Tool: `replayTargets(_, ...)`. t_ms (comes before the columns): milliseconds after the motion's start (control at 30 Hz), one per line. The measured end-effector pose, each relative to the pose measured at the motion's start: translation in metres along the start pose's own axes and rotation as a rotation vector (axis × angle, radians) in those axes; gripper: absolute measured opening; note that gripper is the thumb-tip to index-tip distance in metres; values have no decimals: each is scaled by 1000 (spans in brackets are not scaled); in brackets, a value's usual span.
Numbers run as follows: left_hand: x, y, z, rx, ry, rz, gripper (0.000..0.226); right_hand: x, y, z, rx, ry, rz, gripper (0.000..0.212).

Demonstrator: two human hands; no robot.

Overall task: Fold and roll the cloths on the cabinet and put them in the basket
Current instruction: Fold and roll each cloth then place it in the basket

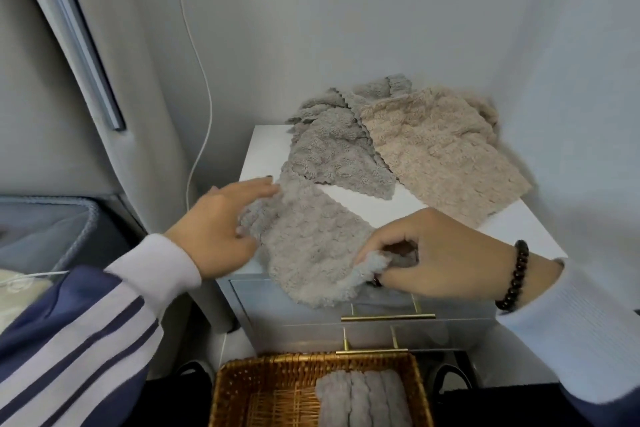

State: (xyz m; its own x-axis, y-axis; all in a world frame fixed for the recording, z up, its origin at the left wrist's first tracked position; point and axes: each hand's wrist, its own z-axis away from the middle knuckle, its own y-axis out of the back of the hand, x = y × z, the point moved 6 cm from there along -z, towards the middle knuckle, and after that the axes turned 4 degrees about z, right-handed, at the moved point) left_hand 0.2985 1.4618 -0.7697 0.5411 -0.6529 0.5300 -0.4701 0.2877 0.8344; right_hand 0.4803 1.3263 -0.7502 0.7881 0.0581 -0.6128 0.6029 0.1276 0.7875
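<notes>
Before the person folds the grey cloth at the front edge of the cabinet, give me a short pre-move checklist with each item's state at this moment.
1. Right hand has a grip on the front cloth: ok, its fingers pinch the near corner.
2. Left hand steadies the cloth: ok, fingers rest flat on its left edge.
3. Cloth lies flat on the cabinet: not ok, its near part hangs over the front edge.
4. Cloth is free of the other grey cloth: cannot tell, their edges meet near the left fingertips.
5. Basket has room: ok, rolled cloths fill only its right side.
</notes>
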Motion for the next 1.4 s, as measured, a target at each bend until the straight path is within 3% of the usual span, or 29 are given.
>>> replayTargets(133, 46, -27, 39, -98, -67, 456, 82, -11, -5, -11, 172, 17, -117, 23)
replayTargets(367, 39, -36, 54, 54, 67, 561, 74, -20, -13, -22, 397, -45, -144, 27)
replayTargets(433, 35, -33, 51, 87, 82, 524, 49, -17, -15, -24, 374, -55, -165, 29)
replayTargets(500, 32, -30, 45, 108, 73, 554, 26, -15, -17, -27, 238, -40, -225, 33)
replayTargets(567, 26, -24, 40, 141, 76, 656, 21, -8, -18, -27, 65, -51, -263, 40)
replayTargets(667, 21, -14, 38, 168, 32, 826, 10, 11, -14, -28, 23, -53, -150, 36)
replayTargets(733, 20, -10, 38, 154, 3, 895, 11, 17, -14, -28, 45, -37, -149, 35)
replayTargets(867, 22, -13, 33, 148, 13, 972, 24, 29, -13, -30, 171, -31, -371, 24)
replayTargets(933, 20, -15, 30, 173, 37, 1043, 16, 36, -12, -30, 278, -72, -526, 36)
replayTargets(1000, 17, -16, 26, 192, 76, 1107, 23, 42, -16, -31, 354, -127, -777, 51)
replayTargets(1100, 15, -18, 21, 204, 164, 1198, 31, 42, -14, -27, 470, -180, -1048, 54)
replayTargets(1267, 21, -27, 16, 143, 297, 1260, 33, 35, -6, -23, 608, -185, -998, 53)
replayTargets(1400, 29, -35, 15, 74, 341, 1372, 36, 35, -4, -24, 667, -206, -832, 32)
